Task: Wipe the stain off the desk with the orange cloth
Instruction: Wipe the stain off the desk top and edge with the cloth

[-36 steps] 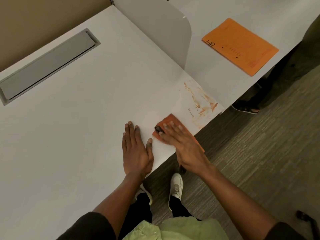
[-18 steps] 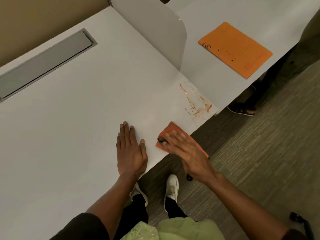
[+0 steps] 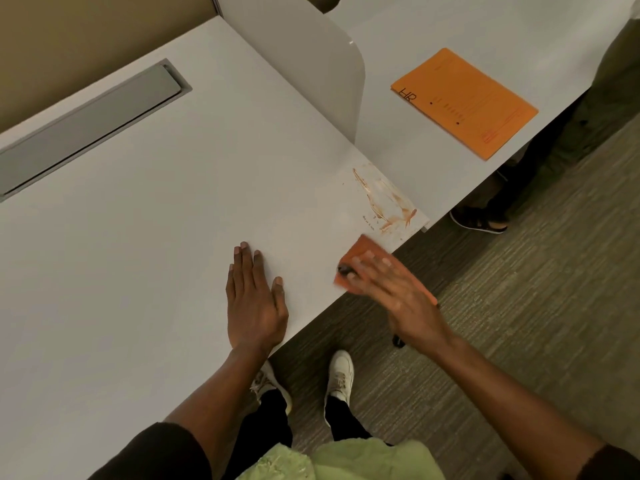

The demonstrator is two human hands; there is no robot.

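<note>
An orange-brown smeared stain [image 3: 384,199] marks the white desk [image 3: 156,237] at its front right corner. Just below and left of the stain, the orange cloth [image 3: 360,249] lies on the desk's front edge and partly hangs past it. My right hand [image 3: 398,299] presses flat on the cloth with fingers spread and is blurred by motion. A small dark thing [image 3: 344,270] shows by my fingertips on the cloth. My left hand [image 3: 254,299] rests palm-down on the desk, left of the cloth, holding nothing.
A white divider panel [image 3: 311,64] stands behind the stain. Beyond it an orange folder [image 3: 464,102] lies on the neighbouring desk. A grey cable hatch [image 3: 86,126] is set in the desk at back left. Another person's foot [image 3: 479,220] stands on the carpet at the right.
My right hand has slid the cloth a little to the right along the front edge, closer to the stain. My left hand stays flat in place. The view has shifted slightly.
</note>
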